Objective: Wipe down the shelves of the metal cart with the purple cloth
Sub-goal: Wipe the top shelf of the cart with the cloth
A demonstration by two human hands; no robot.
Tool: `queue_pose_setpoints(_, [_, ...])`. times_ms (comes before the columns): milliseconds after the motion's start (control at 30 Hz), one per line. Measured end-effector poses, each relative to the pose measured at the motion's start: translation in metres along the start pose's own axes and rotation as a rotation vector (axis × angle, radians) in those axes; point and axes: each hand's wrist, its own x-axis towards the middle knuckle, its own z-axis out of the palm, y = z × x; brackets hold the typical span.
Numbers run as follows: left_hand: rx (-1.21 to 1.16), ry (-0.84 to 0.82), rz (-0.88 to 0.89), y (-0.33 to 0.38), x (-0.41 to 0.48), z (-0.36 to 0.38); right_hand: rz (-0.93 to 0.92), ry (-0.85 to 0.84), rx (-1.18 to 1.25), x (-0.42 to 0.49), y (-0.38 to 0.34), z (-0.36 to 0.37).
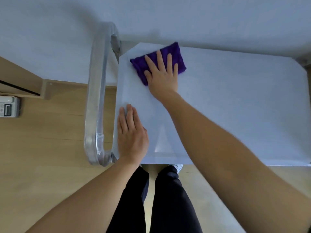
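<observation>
Head view: purple cloth (175, 54), folded into a fuzzy rectangle, lies at the far left corner of the cart's top shelf (235, 106). Right hand (162, 76) presses it flat, fingers spread. Left hand (132, 135) rests flat near the cart handle (96, 98), fingers together.

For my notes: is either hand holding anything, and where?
Nothing gripped: right hand presses flat on the purple cloth, left hand rests flat on the shelf.

Pale wood floor (50, 148) runs underfoot, meeting a plain light wall (50, 39) at the far side. At the left edge stands a wooden cabinet (18, 76), and just beside it a small white device (8, 106) with a dark display. Black trousers (171, 199) and one white shoe (179, 167) show below.
</observation>
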Motion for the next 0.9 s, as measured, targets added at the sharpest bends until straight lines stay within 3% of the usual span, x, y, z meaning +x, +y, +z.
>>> queue_pose_setpoints(133, [-0.032,-0.012,-0.015,0.000,-0.002,-0.001,0.032,0.101,0.011,-0.109,0.003,0.020])
queue_pose_setpoints(233, [-0.040,0.012,-0.013,0.001,-0.002,0.000,0.073,0.025,-0.003,-0.163,0.003,0.027])
queue_pose_setpoints(467, [0.018,0.003,0.032,-0.002,-0.003,0.002,0.069,-0.035,0.058,-0.002,0.008,-0.008])
queue_pose_setpoints(567, [0.004,0.027,0.037,-0.003,-0.002,0.002,0.075,-0.035,0.036,0.011,0.007,-0.005])
queue_pose_setpoints(700, [-0.025,0.041,0.204,-0.007,-0.003,0.006,0.062,0.048,0.023,-0.078,0.010,0.016])
queue_pose_setpoints(833, [-0.059,0.024,0.202,-0.005,-0.001,0.007,0.090,0.049,-0.040,-0.190,0.022,0.030])
queue_pose_setpoints(900, [-0.047,0.010,0.188,-0.005,0.001,0.006,0.094,-0.006,-0.044,-0.202,0.023,0.031])
